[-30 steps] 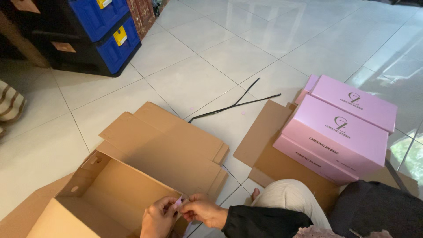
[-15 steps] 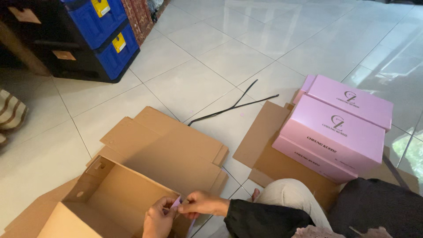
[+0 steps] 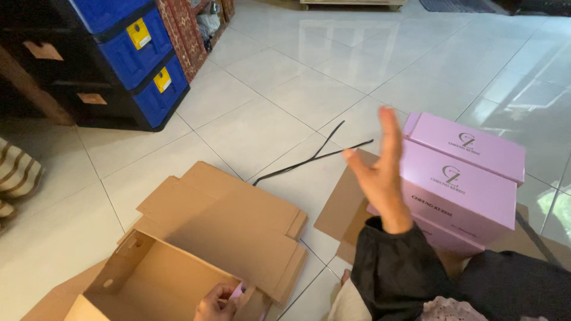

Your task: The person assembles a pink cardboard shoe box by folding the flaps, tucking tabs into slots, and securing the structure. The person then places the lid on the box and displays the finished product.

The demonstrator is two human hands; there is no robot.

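Observation:
An open brown cardboard box lies on the tiled floor in front of me, its flaps spread toward the back. My left hand rests at the box's near edge, fingers curled on a small pink piece. My right hand is raised in the air, palm open and fingers straight, just left of a stack of pink boxes. The black sleeve of that arm covers part of the flat cardboard under the stack.
Flat cardboard lies beneath the pink boxes. Thin black strips cross the tiles between the box and the stack. Blue drawers in a black frame stand at the back left. A striped cushion sits at the left edge.
My right hand has let go of the small pink piece at the box's edge and lifted up toward the pink boxes. My left hand stays at the box. The view has shifted slightly.

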